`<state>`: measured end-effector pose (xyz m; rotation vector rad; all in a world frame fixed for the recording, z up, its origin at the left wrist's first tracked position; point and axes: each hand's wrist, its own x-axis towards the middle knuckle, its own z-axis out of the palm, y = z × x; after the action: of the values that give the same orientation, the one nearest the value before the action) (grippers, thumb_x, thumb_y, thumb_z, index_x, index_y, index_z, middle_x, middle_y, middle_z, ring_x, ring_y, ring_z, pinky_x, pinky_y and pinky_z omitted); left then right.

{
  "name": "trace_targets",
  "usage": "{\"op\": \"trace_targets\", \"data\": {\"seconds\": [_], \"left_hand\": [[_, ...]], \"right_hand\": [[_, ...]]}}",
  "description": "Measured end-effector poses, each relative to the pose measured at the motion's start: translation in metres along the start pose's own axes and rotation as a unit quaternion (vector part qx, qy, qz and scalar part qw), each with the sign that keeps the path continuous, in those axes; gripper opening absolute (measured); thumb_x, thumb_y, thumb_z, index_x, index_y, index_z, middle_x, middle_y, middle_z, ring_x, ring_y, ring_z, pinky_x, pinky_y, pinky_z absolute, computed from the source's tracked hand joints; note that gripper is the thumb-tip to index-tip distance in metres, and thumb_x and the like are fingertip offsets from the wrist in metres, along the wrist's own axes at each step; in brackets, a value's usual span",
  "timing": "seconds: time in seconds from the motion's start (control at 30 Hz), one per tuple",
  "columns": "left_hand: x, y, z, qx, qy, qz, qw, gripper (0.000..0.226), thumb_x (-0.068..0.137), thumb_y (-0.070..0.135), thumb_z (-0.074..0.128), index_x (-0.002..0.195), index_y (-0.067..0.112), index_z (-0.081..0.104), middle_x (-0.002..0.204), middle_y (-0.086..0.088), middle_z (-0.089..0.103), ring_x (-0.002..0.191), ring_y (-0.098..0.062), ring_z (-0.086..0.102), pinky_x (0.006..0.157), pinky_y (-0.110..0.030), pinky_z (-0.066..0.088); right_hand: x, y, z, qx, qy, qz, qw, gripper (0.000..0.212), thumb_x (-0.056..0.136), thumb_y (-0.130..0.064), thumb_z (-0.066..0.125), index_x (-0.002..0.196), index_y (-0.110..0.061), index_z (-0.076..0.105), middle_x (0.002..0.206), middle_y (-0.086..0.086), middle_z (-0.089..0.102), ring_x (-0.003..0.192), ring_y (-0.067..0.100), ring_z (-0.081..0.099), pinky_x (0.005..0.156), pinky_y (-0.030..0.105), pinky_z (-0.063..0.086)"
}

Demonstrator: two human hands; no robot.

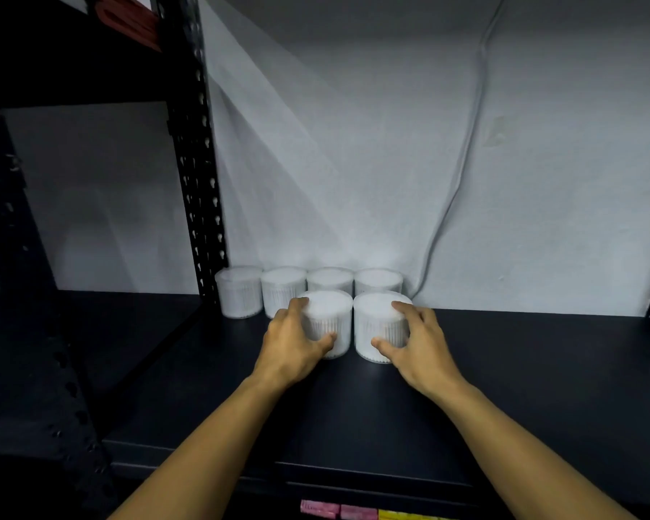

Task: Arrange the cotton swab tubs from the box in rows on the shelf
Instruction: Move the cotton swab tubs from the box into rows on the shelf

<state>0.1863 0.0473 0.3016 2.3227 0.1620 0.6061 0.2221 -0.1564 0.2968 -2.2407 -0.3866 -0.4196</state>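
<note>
Your left hand [291, 341] has its fingers [297, 305] curled round the left front tub [331, 317]; your right hand [417, 341] grips the right front tub [378, 320]. Slide both back until they touch the back row of four tubs [308, 285] on the shelf [503, 369], keeping them square.

Clear smooth plastic tubs [329, 320] under my hands; shelf [522, 369] matt black, faintly sheened; perforated black metal upright [198, 174]; wall [391, 144] rough white.
</note>
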Motion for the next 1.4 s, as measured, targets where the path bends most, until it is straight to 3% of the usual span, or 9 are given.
{"op": "trace_targets", "data": {"seconds": [0.63,0.9,1.1,1.27,1.4], "left_hand": [[0.011,-0.004,0.006,-0.001,0.005,-0.003,1.000,0.080,0.073,0.048,0.076,0.139,0.027,0.036,0.130,-0.002,0.049,0.118,-0.020,0.049,0.097,-0.037,0.047],[0.009,-0.003,0.004,0.003,-0.003,0.001,1.000,0.085,0.075,0.048,0.075,0.144,0.029,0.030,0.133,-0.002,0.048,0.120,-0.021,0.049,0.096,-0.034,0.046],[0.002,-0.002,-0.002,0.002,-0.009,-0.004,1.000,0.094,0.073,0.053,0.075,0.147,0.030,0.021,0.136,-0.006,0.046,0.125,-0.022,0.047,0.101,-0.039,0.044],[-0.016,0.004,-0.012,0.053,0.007,0.000,0.999,0.083,0.083,0.050,0.066,0.148,0.026,0.022,0.143,-0.008,0.042,0.129,-0.024,0.044,0.100,-0.041,0.042],[-0.042,0.014,-0.023,0.082,0.020,0.019,0.996,0.072,0.087,0.045,0.062,0.146,0.025,0.028,0.146,-0.005,0.038,0.132,-0.022,0.039,0.100,-0.039,0.040]], "right_hand": [[0.014,0.010,0.001,0.022,-0.004,0.000,1.000,0.072,0.078,-0.033,0.074,0.139,-0.024,0.037,0.134,-0.002,0.035,0.118,0.013,0.042,0.095,0.020,0.036],[0.013,0.007,-0.001,0.013,-0.018,0.001,1.000,0.074,0.080,-0.036,0.071,0.142,-0.029,0.031,0.138,-0.001,0.032,0.122,0.017,0.041,0.097,0.024,0.036],[0.011,0.005,-0.005,0.007,-0.039,-0.002,0.999,0.089,0.079,-0.037,0.072,0.147,-0.034,0.015,0.146,0.001,0.026,0.132,0.021,0.036,0.104,0.032,0.034],[-0.001,0.001,-0.016,-0.044,-0.037,-0.004,0.998,0.088,0.082,-0.038,0.068,0.146,-0.037,0.007,0.140,0.004,0.026,0.127,0.024,0.039,0.100,0.042,0.043],[-0.023,-0.007,-0.028,-0.127,-0.005,-0.034,0.991,0.076,0.085,-0.039,0.062,0.146,-0.025,0.017,0.141,0.005,0.028,0.126,0.023,0.038,0.091,0.043,0.048]]}}
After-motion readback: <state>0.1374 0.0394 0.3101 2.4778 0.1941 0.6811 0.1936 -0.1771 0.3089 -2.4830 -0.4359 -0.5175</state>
